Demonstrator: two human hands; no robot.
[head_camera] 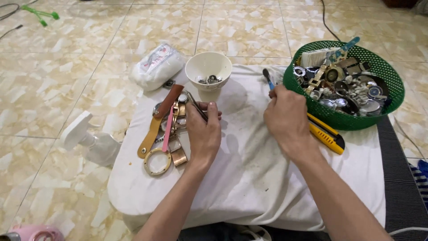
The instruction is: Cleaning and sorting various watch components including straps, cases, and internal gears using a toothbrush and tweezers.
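left hand (pixel 203 129) pinching tweezers (pixel 196 105), right hand (pixel 286 118) apparently gripping screwdriver (pixel 268 79)

Setting was a home floor used as an improvised watch-repair spot, not a fitted workshop. The floor (pixel 89 85) was glossy cream marble-pattern tile with visible grout lines. Work surface was a low tabletop covered by a stained white cloth (pixel 249 178), set directly on the tiles. A green plastic basket (pixel 392 82) held a heap of watch cases, dials and metal bracelets. A small white bowl (pixel 208 67) held tiny metal parts. Loose watch straps (pixel 156 127), one brown leather and one pink, lay beside a bare watch bezel ring (pixel 157 161). A yellow utility knife (pixel 327 136) lay near the basket. Household items stood around: a white spray bottle (pixel 87 140) and a white plastic bag (pixel 156 67).
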